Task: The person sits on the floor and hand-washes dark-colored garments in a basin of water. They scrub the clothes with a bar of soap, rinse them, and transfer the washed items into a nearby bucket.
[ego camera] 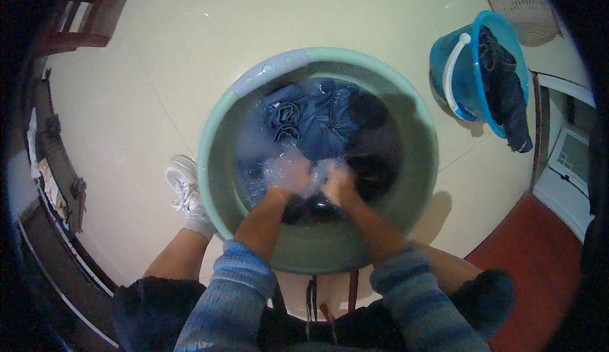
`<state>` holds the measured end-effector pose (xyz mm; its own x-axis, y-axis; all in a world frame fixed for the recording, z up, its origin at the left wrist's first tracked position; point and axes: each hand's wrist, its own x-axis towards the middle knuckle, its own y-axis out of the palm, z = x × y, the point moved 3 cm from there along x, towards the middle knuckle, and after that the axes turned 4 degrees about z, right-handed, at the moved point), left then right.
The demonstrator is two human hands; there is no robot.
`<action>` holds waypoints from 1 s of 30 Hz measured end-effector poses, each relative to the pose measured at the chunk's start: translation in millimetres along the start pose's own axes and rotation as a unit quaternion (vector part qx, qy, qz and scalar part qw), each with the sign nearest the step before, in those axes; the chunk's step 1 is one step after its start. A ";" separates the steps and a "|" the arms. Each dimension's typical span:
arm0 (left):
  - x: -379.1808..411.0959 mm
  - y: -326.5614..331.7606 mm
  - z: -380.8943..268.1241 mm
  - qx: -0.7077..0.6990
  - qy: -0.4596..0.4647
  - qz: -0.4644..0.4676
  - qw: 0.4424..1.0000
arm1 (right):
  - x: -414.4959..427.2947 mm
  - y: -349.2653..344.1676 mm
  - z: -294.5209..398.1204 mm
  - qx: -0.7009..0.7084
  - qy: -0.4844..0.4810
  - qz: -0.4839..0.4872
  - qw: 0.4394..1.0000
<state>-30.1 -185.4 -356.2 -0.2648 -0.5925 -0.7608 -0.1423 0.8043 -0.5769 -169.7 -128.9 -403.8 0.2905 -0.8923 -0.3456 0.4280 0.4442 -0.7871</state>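
Before me stands a large round green plastic basin [380,252] with soaked clothes in water. A blue denim garment [323,133] bunches up at the basin's far side, with dark cloth [376,176] to its right. My left hand [290,173] is blurred among splashes at the near edge of the denim. Close by on the right, my right hand [338,183] is bent down at the wet cloth, also blurred. Whether the fingers of either hand grip fabric cannot be made out. Both forearms reach over the basin's near rim, their striped knit sleeves pushed up.
A blue bucket [440,61] with a white handle leans at the right, dark clothing [499,80] hanging over its rim. Wooden furniture [90,38] stands at the upper left. A red mat [533,252] lies at the lower right, and my white shoe [183,180] is left of the basin.
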 end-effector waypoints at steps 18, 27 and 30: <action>-308.1 -135.7 -82.5 -0.448 0.231 -0.485 0.715 | -154.2 -286.4 205.7 0.512 -0.070 -0.250 0.819; -426.0 -142.0 -116.4 -0.306 0.253 -0.552 0.733 | -233.3 -360.2 311.7 0.553 -0.242 -0.038 0.797; -357.1 -82.4 -68.5 -0.379 0.179 -0.533 0.735 | -212.0 -290.0 279.6 0.466 -0.197 -0.060 0.861</action>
<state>10.9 -37.1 -16.5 0.1681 -0.9633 0.2094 -0.9059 -0.2348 -0.3526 -116.2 -46.0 40.5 0.3853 -0.9212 0.0547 0.9223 0.3863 0.0095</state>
